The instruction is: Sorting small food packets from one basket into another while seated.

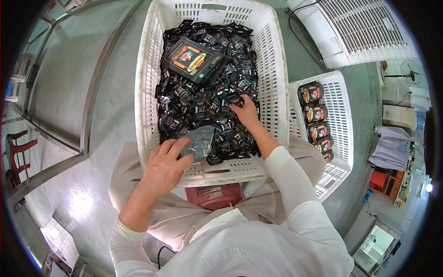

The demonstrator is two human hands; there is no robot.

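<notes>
A large white plastic crate (pixel 211 173) before me holds a deep layer of small black sachets (pixel 193 107) with printed fronts. My left hand (pixel 166 164) grips a grey foil pouch (pixel 200 142) near the crate's front edge; the pouch's opening cannot be made out. Over the sachets on the right side, my right hand (pixel 247 112) has thumb and fingertips around one black sachet (pixel 236 101). A stack of flat black printed pouches (pixel 190 59) lies on top of the sachets, toward the far left of the crate.
Beside my right knee a second white crate (pixel 341 114) holds a row of several plump printed pouches (pixel 316 113). A red plastic stool (pixel 215 196) shows under the near edge of the large crate. A metal frame (pixel 90 90) crosses the floor at left.
</notes>
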